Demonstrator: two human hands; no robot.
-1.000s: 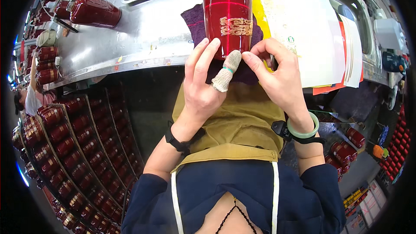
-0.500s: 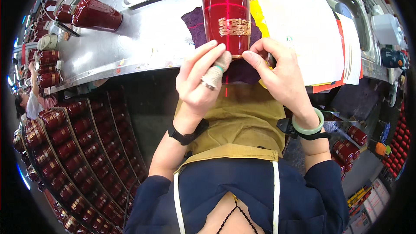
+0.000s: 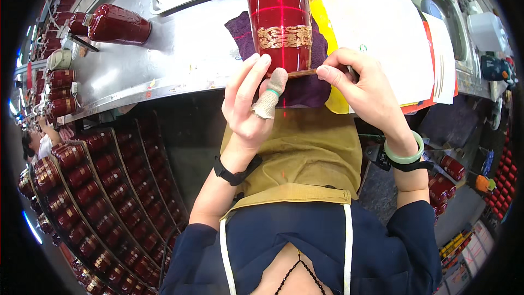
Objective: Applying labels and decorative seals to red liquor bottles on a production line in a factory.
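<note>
A dark red glass bottle lies on a folded purple cloth, its base toward me. A gold ornamental band runs across its side, and red laser lines cross the glass. Beside the base, my left hand touches the bottle with outstretched fingertips; its thumb wears a knitted cover with a green ring. My right hand is closed in a pinch at the right end of the base, where a thin gold-brown edge shows. A small dark object is partly hidden in its fingers.
Another red bottle lies on the metal table at left. White sheets over yellow and red ones cover the right side. Racks of red bottles stand lower left; another person's arm shows beyond them.
The bottle has turned, so its gold band now faces up across the full width. Bottle and cloth sit slightly farther left. My right hand has shifted a little to the right.
</note>
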